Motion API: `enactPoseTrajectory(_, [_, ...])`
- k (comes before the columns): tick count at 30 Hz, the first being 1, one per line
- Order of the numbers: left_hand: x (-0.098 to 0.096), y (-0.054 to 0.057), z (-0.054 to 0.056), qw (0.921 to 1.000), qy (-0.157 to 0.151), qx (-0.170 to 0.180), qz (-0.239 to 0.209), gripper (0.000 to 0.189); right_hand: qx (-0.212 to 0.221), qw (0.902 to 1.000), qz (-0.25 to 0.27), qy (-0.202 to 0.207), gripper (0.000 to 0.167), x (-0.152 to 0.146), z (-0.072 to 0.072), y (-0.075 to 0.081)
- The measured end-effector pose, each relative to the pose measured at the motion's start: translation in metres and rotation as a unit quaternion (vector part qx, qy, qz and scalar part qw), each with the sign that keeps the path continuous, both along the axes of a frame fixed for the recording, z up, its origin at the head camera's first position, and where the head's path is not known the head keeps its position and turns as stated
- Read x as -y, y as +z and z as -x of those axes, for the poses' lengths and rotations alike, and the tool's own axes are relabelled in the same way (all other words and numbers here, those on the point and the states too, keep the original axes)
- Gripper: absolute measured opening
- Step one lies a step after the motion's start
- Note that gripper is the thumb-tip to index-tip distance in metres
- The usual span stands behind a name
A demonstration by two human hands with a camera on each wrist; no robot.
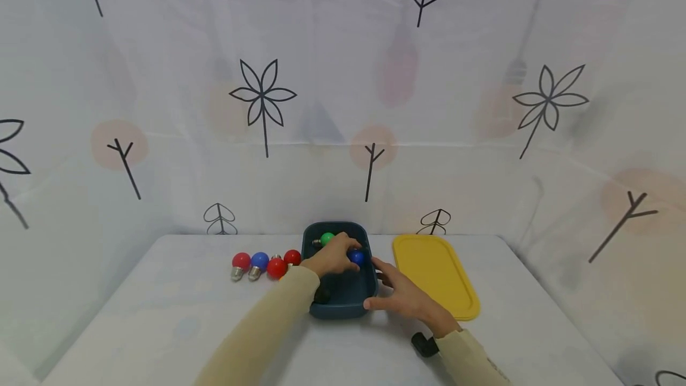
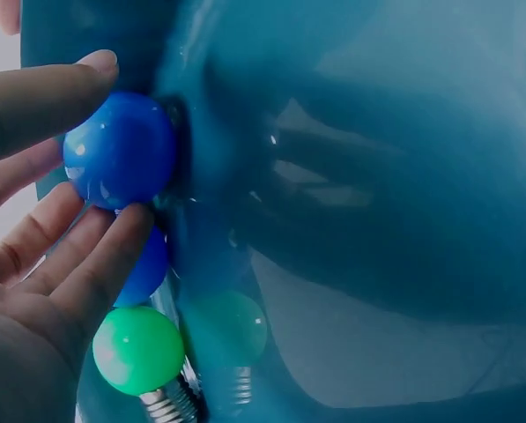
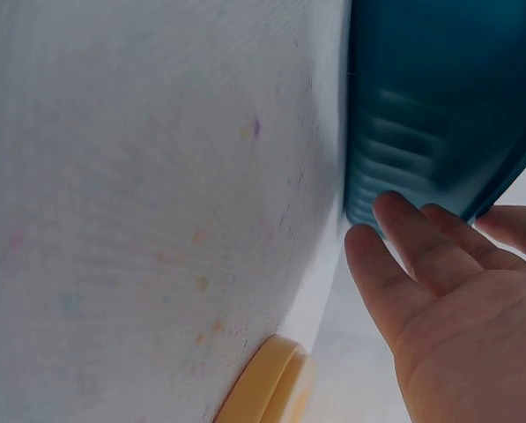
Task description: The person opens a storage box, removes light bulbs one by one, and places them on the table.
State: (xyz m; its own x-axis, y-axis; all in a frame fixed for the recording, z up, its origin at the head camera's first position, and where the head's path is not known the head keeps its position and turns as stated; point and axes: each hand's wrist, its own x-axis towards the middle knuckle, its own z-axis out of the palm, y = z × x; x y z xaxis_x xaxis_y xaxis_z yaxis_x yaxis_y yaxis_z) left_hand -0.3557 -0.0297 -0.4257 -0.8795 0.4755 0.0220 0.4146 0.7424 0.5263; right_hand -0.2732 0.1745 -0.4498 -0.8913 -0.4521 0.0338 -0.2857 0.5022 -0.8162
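Inside the dark teal bin (image 1: 345, 308), my left hand (image 1: 336, 255) holds a blue light bulb (image 2: 122, 152) between thumb and fingers, at the bin's wall. Behind those fingers a second blue bulb (image 2: 146, 269) is partly hidden. A green bulb (image 2: 139, 351) with a metal screw base lies beside it, seen also as a green bulb (image 1: 327, 238) at the far end in the head view. My right hand (image 1: 399, 293) is at the bin's right side, fingers spread and only slightly bent, with fingertips (image 3: 395, 204) right at the outer wall.
Left of the bin, several red and blue bulbs lie on the white table, among them a red bulb (image 1: 242, 261) and a blue bulb (image 1: 259, 261). A yellow lid (image 1: 436, 273) lies to the right. Behind stands a patterned white cloth backdrop (image 1: 321, 106).
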Motion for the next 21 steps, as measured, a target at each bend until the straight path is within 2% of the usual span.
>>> enactPoseTrajectory(10, [-0.0007,-0.0051,-0.0023,0.9995,0.000,0.025,-0.020,0.041,0.000,1.0000,-0.004,-0.001,0.095,-0.0001,-0.0007,0.0006])
enactPoseTrajectory(21, [-0.0019,-0.0060,-0.0024,0.9996,0.003,0.022,-0.019,0.038,0.000,0.9999,-0.009,-0.005,0.095,-0.0003,-0.0011,-0.0008])
